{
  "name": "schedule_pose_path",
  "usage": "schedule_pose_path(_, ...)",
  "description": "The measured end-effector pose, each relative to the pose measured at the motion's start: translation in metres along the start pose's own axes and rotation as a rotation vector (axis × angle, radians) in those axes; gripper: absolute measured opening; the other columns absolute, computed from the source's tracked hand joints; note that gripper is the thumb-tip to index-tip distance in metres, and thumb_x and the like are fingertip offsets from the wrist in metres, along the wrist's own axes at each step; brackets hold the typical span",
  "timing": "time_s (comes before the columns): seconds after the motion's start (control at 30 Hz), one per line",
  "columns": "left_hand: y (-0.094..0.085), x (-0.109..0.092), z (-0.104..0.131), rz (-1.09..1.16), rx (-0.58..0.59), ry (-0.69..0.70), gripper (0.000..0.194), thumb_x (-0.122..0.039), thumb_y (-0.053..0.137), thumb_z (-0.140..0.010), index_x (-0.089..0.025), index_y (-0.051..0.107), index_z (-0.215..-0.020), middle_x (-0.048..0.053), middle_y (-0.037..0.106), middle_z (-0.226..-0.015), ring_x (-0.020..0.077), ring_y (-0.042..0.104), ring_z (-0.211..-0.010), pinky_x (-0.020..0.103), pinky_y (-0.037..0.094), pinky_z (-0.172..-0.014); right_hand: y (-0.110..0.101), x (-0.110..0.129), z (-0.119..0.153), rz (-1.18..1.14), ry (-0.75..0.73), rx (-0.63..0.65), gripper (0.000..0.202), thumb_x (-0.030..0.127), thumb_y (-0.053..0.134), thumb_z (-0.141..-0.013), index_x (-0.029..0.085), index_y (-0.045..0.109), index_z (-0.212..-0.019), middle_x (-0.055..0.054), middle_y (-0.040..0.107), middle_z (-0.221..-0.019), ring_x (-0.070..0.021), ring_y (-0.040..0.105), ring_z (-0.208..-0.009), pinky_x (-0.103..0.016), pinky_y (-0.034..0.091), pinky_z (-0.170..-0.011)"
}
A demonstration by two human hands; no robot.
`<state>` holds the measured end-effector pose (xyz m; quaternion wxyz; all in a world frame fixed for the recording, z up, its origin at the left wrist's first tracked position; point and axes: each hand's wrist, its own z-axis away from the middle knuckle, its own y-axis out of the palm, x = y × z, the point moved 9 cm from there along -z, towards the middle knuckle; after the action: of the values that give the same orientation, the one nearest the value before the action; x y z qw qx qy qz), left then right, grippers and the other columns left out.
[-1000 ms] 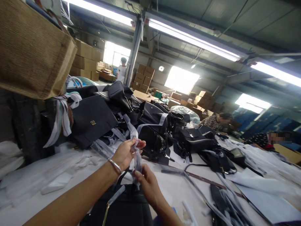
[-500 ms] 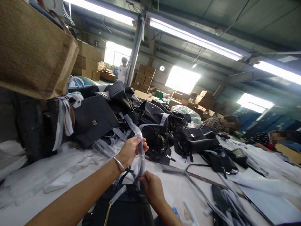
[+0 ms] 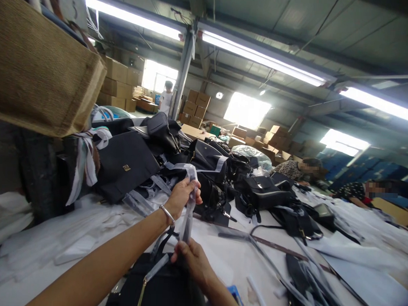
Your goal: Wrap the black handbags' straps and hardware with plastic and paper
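My left hand, with a silver bangle at the wrist, is closed around a dark strap in a clear plastic sleeve. Lower down, my right hand pinches the same sleeved strap near its bottom end. Between the two hands the strap runs almost straight up and down, and loose plastic bends over to the left above my left hand. Beneath my hands lies a black bag, partly cut off by the lower edge. Its gold zipper carries a plastic-wrapped pull.
Black bags are heaped across the table ahead. White sheets lie at left, wrapped straps at right. A brown woven bag juts in at upper left. Two people bend over the table at far right; another person stands behind.
My right hand has moved down and slightly left, and the sleeved strap between my hands is straighter. The plastic above my left hand now bends over leftward.
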<state>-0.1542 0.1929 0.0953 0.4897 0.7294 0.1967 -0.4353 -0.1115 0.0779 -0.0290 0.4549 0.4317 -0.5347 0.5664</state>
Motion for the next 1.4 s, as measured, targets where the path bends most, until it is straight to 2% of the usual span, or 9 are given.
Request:
schedule_pose_path(0.3, -0.002, 0.003, 0.005, -0.057, -0.002, -0.027, 0.013, -0.024, 0.055, -0.09, -0.016, 0.057, -0.08, -0.001, 0.059, -0.06, 0.0121, 0.061, -0.051, 0.028, 0.056, -0.058, -0.018, -0.014, 0.016, 0.78, -0.031, -0.147, 0.007, 0.022, 0.056, -0.082, 0.018, 0.062, -0.081, -0.008, 0.066, -0.087, -0.0248, 0.06, -0.086, -0.031, 0.039, -0.076)
schedule_pose_path(0.47, 0.005, 0.017, 0.008, -0.103, 0.042, -0.05, 0.016, -0.03, 0.056, -0.089, -0.017, 0.057, -0.08, -0.003, 0.056, -0.055, 0.0114, 0.056, -0.045, 0.025, 0.051, -0.051, -0.026, -0.016, 0.025, 0.667, 0.015, -0.104, 0.018, 0.022, 0.066, -0.075, 0.019, 0.064, -0.092, -0.006, 0.069, -0.091, -0.0231, 0.064, -0.082, -0.029, 0.044, -0.069)
schedule_pose_path(0.63, 0.034, 0.057, 0.017, -0.191, 0.194, -0.113, 0.018, -0.025, 0.059, -0.086, -0.017, 0.059, -0.07, -0.004, 0.055, -0.051, 0.0093, 0.05, -0.04, 0.021, 0.04, -0.045, -0.097, 0.053, 0.023, 0.199, -0.118, -0.498, 0.064, 0.047, 0.059, -0.084, 0.019, 0.04, -0.138, -0.014, 0.06, -0.126, -0.0256, 0.063, -0.102, -0.032, 0.051, -0.076)
schedule_pose_path(0.8, 0.058, 0.111, 0.055, -0.338, 0.317, -0.213, 0.025, -0.014, 0.062, -0.081, -0.017, 0.06, -0.057, -0.004, 0.052, -0.042, 0.0117, 0.047, -0.038, 0.025, 0.038, -0.048, -0.13, 0.045, -0.008, 0.171, 0.068, -0.525, 0.057, 0.047, 0.066, -0.077, 0.016, 0.055, -0.124, -0.009, 0.07, -0.091, -0.0244, 0.067, -0.085, -0.033, 0.052, -0.07)
schedule_pose_path(0.9, 0.027, 0.11, 0.068, -0.421, 0.257, -0.208, 0.023, -0.005, 0.074, -0.066, -0.019, 0.063, -0.052, 0.0, 0.059, -0.049, 0.0157, 0.054, -0.05, 0.026, 0.039, -0.058, -0.143, 0.009, -0.016, 0.176, 0.147, -0.519, 0.04, 0.044, 0.054, -0.083, 0.016, 0.056, -0.111, -0.003, 0.065, -0.072, -0.0167, 0.063, -0.061, -0.029, 0.052, -0.059)
schedule_pose_path(1.0, -0.038, 0.086, 0.068, -0.491, 0.121, -0.226, 0.027, -0.019, 0.075, -0.072, -0.021, 0.062, -0.049, 0.001, 0.061, -0.051, 0.016, 0.054, -0.05, 0.025, 0.036, -0.056, -0.166, -0.022, -0.01, 0.257, 0.208, -0.561, 0.029, 0.042, 0.048, -0.087, 0.016, 0.056, -0.098, -0.002, 0.06, -0.066, -0.0152, 0.058, -0.051, -0.031, 0.05, -0.053)
schedule_pose_path(1.13, -0.124, 0.071, 0.062, -0.542, -0.089, -0.374, 0.046, -0.042, 0.067, -0.081, -0.022, 0.053, -0.043, -0.003, 0.043, -0.031, 0.0127, 0.037, -0.028, 0.025, 0.029, -0.045, -0.172, -0.022, -0.002, 0.42, 0.212, -0.547, 0.021, 0.028, 0.064, -0.077, 0.014, 0.06, -0.092, -0.017, 0.067, -0.087, -0.0306, 0.065, -0.086, -0.044, 0.049, -0.075)
schedule_pose_path(1.27, -0.157, 0.092, 0.064, -0.465, -0.255, -0.54, 0.045, -0.059, 0.063, -0.077, -0.02, 0.056, -0.055, 0.003, 0.054, -0.037, 0.0189, 0.05, -0.033, 0.027, 0.035, -0.043, -0.113, 0.026, -0.02, 0.581, -0.024, -0.414, 0.024, 0.027, 0.056, -0.086, 0.019, 0.062, -0.107, -0.017, 0.058, -0.125, -0.0301, 0.045, -0.125, -0.041, 0.033, -0.1)
schedule_pose_path(1.4, -0.156, 0.106, 0.069, -0.307, -0.354, -0.621, 0.055, -0.069, 0.059, -0.074, -0.014, 0.062, -0.071, 0.013, 0.069, -0.063, 0.0231, 0.065, -0.058, 0.029, 0.045, -0.054, -0.037, 0.029, -0.061, 0.584, 0.0, -0.215, 0.03, 0.038, 0.057, -0.085, 0.019, 0.061, -0.062, -0.008, 0.065, -0.068, -0.025, 0.061, -0.079, -0.035, 0.042, -0.076)
